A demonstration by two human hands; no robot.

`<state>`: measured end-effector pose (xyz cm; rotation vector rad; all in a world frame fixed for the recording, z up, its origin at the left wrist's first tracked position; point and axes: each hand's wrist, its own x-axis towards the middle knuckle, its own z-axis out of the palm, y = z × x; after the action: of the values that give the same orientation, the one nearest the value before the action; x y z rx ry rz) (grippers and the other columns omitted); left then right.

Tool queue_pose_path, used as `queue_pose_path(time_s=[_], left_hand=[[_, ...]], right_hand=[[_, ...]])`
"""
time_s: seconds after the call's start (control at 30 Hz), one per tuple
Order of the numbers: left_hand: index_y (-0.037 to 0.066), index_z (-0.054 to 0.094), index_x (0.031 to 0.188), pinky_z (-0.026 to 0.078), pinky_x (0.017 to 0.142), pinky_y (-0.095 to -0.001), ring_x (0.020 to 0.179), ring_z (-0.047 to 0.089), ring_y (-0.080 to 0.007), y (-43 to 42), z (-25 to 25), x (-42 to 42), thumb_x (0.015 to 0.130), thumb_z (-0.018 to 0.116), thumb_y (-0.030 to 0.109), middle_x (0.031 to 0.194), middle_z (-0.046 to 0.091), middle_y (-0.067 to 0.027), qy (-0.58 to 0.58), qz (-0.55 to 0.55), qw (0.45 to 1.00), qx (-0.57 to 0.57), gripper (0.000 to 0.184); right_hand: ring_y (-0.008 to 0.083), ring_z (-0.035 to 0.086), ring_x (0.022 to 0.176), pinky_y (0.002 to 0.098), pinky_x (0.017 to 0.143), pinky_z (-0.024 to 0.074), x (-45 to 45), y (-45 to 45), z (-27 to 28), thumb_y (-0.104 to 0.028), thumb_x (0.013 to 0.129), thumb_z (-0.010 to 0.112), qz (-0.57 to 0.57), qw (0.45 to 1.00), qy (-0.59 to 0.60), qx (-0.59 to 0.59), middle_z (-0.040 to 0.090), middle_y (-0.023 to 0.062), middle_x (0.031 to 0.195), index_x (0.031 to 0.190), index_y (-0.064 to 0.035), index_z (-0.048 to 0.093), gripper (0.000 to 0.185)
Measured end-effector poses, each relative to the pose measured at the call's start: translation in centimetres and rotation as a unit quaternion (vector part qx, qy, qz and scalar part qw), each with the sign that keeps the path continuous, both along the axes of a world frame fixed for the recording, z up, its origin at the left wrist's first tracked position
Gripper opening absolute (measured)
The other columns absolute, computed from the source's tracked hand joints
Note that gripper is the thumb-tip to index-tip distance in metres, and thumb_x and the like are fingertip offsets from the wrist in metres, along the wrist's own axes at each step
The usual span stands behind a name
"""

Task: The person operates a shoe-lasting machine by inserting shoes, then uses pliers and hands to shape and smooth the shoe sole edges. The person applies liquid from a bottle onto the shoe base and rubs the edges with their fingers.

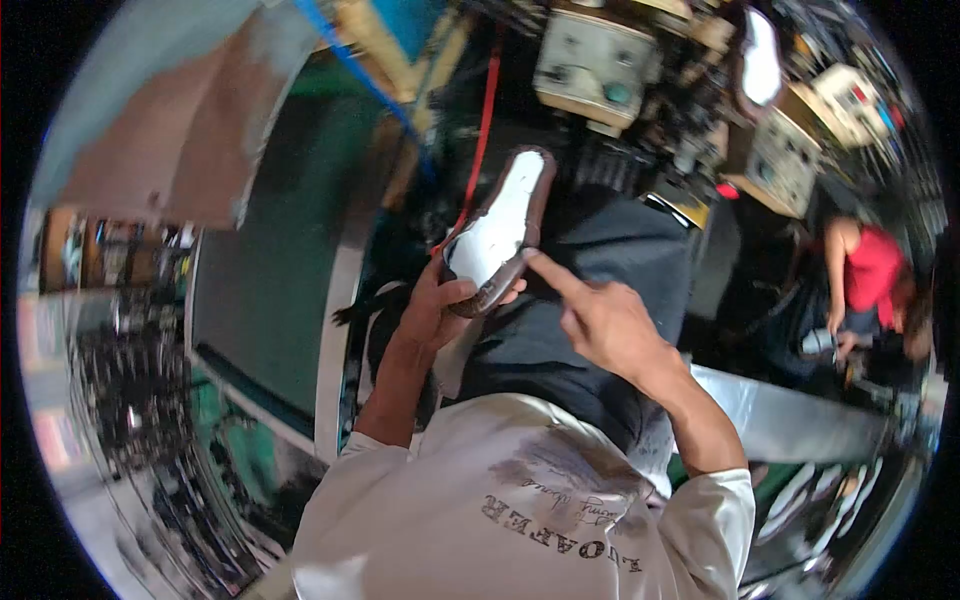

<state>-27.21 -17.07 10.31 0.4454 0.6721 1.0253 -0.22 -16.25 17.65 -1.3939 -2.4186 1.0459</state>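
A dark brown shoe upper (497, 232) with a white underside faces the camera above my lap. My left hand (436, 302) grips its lower end, the thumb on the near edge and fingertips showing past the far side. My right hand (609, 325) has its index finger stretched out, the tip at the shoe's right edge; the other fingers are curled, with nothing visible in them.
A machine with a control box (592, 70) stands ahead. Another shoe (760, 65) is at the upper right, near a second box (783, 160). A green conveyor belt (285, 260) runs at left. A co-worker in red (872, 270) sits at right.
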Motion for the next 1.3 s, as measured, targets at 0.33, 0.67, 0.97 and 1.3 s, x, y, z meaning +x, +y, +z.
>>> queue_pose_path(time_s=[0.33, 0.67, 0.97, 1.3], left_hand=[[0.01, 0.02, 0.171, 0.056, 0.111, -0.053, 0.141, 0.054, -0.041, -18.3, 1.9, -15.8, 0.081, 0.069, -0.001, 0.16, 0.043, -0.0199, 0.335, 0.398, 0.854, -0.003, 0.103], [0.014, 0.015, 0.173, 0.054, 0.101, -0.0484, 0.132, 0.057, -0.0338, -41.8, -10.8, -18.6, 0.083, 0.07, -0.005, 0.157, 0.047, -0.0117, 0.399, 0.557, 0.709, -0.168, 0.107], [0.007, 0.027, 0.167, 0.049, 0.112, -0.0412, 0.134, 0.056, -0.0293, -53.5, -19.3, -16.2, 0.093, 0.076, 0.007, 0.158, 0.045, -0.0132, 0.459, 0.34, 0.709, -0.414, 0.089], [-0.004, 0.055, 0.149, 0.052, 0.072, -0.0375, 0.086, 0.062, -0.0209, -14.3, -10.1, -27.6, 0.112, 0.056, 0.021, 0.105, 0.067, -0.0094, 0.703, 0.098, 0.701, 0.07, 0.045]], right_hand=[[0.0447, 0.071, 0.073, 0.0494, 0.076, 0.0577, 0.2, 1.4, -3.4, 0.0, 0.094, 0.06, -0.003, 0.992, 0.119, -0.032, 0.072, 0.0268, 0.083, 0.167, -0.0188, 0.039, 0.079], [0.0233, 0.075, 0.077, 0.0376, 0.078, 0.06, 0.8, 2.7, -4.2, 0.008, 0.091, 0.053, -0.04, 0.972, 0.213, -0.09, 0.074, 0.0141, 0.082, 0.172, -0.0211, 0.03, 0.09], [0.0148, 0.068, 0.078, 0.0294, 0.07, 0.0571, 4.6, 2.8, -4.3, 0.008, 0.095, 0.048, -0.179, 0.93, 0.286, -0.148, 0.073, 0.0117, 0.093, 0.174, -0.0233, 0.027, 0.088], [0.0239, 0.069, 0.113, 0.0324, 0.089, 0.06, 29.9, -19.9, -13.1, 0.019, 0.086, 0.049, -0.625, 0.76, -0.023, 0.176, 0.067, 0.0181, 0.133, 0.171, -0.0179, 0.033, 0.094]])
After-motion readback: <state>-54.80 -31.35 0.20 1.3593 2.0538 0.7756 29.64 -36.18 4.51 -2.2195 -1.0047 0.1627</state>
